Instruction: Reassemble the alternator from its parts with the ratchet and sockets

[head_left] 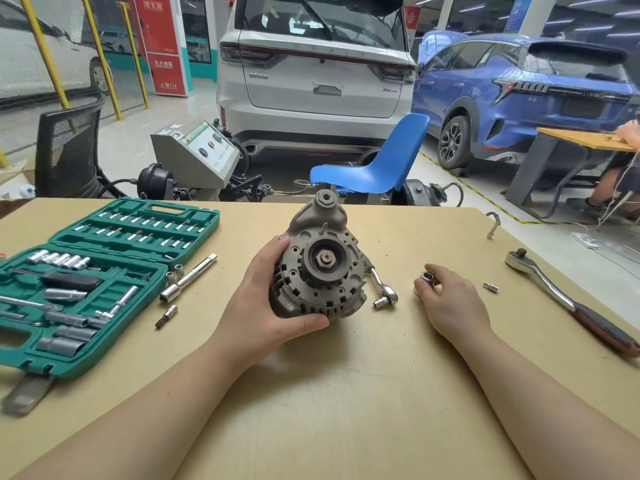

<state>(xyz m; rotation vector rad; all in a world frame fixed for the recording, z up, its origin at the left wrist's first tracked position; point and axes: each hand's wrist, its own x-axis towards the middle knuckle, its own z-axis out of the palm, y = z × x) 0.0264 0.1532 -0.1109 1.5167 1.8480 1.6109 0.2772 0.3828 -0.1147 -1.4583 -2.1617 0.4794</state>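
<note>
On the table (346, 393), socket case (86, 289) left; alternator (322, 271) centre; large ratchet (568, 299) right.

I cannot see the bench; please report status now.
Left hand grips alternator, held tilted on table. Right hand pinches socket. Small ratchet beside alternator; nothing blocking.

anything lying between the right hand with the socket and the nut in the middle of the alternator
Nothing visible blocks it. The small ratchet lies on the table between the right hand holding the socket and the alternator, but flat and low; the nut faces up, uncovered.
</note>
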